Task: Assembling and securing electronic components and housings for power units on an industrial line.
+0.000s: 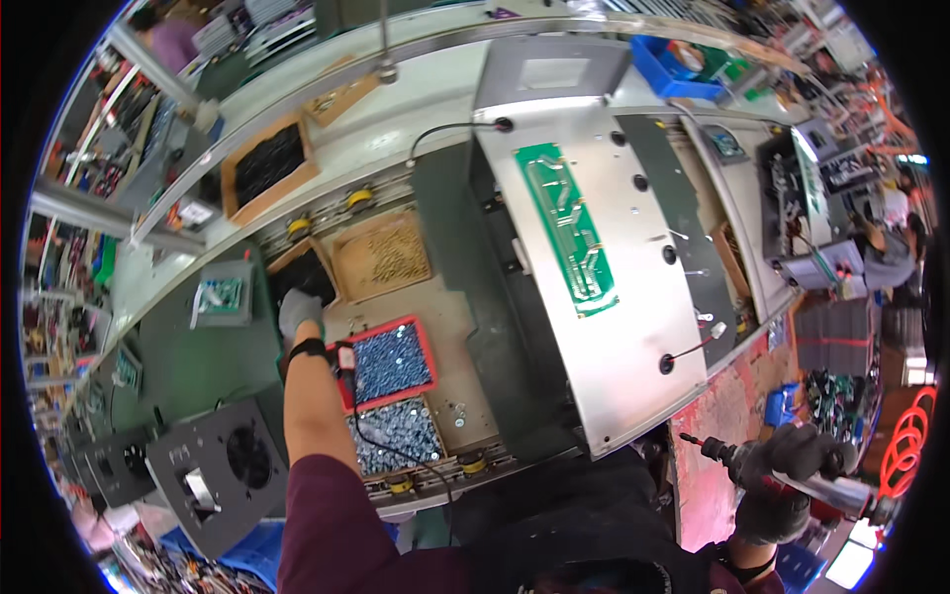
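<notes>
Hands: left hand (300, 314) at box (327, 269) of dark pieces (300, 268), cannot tell if closed; right hand (792, 455) gripping screwdriver (714, 451); metal case (638, 297) between both. Seemingly picking pieces; next, probably needs carrying to case.

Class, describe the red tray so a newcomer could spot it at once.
Find the big metal panel, then look left to the left hand. Below and right of it in the picture, the tray lies between a box of brassy pieces above and a box of silvery pieces below. Of the three, only the tray has a red rim.
</notes>
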`<state>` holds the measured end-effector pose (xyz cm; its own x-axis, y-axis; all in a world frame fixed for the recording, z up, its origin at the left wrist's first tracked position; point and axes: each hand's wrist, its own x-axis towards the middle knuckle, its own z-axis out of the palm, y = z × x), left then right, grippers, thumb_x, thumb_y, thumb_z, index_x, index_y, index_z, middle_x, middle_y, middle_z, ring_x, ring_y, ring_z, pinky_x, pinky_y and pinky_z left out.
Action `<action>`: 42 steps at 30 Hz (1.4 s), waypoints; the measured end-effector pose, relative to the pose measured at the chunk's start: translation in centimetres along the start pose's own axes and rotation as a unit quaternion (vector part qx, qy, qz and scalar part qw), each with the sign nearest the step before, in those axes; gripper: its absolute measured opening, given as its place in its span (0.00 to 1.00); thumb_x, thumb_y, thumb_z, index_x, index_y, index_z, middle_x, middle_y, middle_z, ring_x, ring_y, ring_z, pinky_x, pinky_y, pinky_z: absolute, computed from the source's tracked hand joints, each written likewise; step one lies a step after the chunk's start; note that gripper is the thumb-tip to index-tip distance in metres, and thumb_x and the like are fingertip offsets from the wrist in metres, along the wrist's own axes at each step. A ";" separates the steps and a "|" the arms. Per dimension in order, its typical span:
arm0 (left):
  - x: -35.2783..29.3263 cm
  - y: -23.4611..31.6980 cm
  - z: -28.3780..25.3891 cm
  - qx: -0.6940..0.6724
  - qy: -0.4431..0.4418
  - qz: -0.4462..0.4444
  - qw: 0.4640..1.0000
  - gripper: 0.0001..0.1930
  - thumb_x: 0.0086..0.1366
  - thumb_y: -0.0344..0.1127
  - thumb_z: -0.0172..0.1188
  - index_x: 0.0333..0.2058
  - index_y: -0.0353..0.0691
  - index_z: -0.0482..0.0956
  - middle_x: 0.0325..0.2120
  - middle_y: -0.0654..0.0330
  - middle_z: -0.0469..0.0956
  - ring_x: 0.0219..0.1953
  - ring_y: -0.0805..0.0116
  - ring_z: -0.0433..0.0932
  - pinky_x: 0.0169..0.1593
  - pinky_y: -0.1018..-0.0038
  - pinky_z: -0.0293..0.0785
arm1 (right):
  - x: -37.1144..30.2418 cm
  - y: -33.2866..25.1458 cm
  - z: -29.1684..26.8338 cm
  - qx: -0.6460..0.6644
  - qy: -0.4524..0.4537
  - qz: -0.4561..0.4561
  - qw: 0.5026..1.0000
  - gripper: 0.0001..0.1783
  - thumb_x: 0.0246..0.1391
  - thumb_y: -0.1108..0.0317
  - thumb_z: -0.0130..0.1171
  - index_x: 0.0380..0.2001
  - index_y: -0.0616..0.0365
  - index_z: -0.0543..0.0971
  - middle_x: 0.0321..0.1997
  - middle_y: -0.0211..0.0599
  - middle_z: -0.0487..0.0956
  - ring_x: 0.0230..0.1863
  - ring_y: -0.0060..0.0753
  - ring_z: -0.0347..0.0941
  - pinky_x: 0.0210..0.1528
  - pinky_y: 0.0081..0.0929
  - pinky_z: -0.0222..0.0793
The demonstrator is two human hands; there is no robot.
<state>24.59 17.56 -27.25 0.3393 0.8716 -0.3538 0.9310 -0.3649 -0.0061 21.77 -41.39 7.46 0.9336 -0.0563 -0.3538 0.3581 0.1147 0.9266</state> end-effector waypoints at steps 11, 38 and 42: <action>-3.6 0.2 -3.6 -0.505 0.037 0.001 0.862 0.10 0.63 0.37 0.62 0.38 0.36 0.82 0.27 0.60 0.80 0.23 0.74 0.75 0.27 0.76 0.71 | 1.3 1.1 -1.5 -0.934 -0.323 0.013 0.154 0.24 0.52 0.60 0.64 0.46 0.51 0.63 0.28 0.28 0.61 0.30 0.26 0.58 0.30 0.26 0.58; -53.9 13.0 -7.5 -0.526 -0.602 0.254 0.545 0.26 0.71 0.54 0.51 0.42 0.30 0.77 0.27 0.61 0.77 0.26 0.76 0.73 0.31 0.80 0.69 | 3.8 -0.5 7.7 -0.805 -0.486 0.244 0.235 0.18 0.56 0.65 0.56 0.45 0.53 0.60 0.32 0.36 0.67 0.27 0.34 0.66 0.32 0.32 0.68; -53.6 12.6 -5.8 -0.474 -0.696 0.169 0.512 0.27 0.72 0.53 0.51 0.47 0.27 0.75 0.30 0.60 0.77 0.27 0.76 0.74 0.33 0.79 0.70 | 4.7 -1.5 7.8 -0.840 -0.464 0.197 0.199 0.19 0.60 0.64 0.57 0.48 0.56 0.62 0.32 0.41 0.72 0.28 0.39 0.71 0.33 0.37 0.73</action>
<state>18.90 -31.90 -2.94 0.6928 -0.5069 -0.5128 0.7211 0.4800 0.4997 25.47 -49.56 5.39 0.7676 0.2166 0.6032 0.4857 0.4175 -0.7680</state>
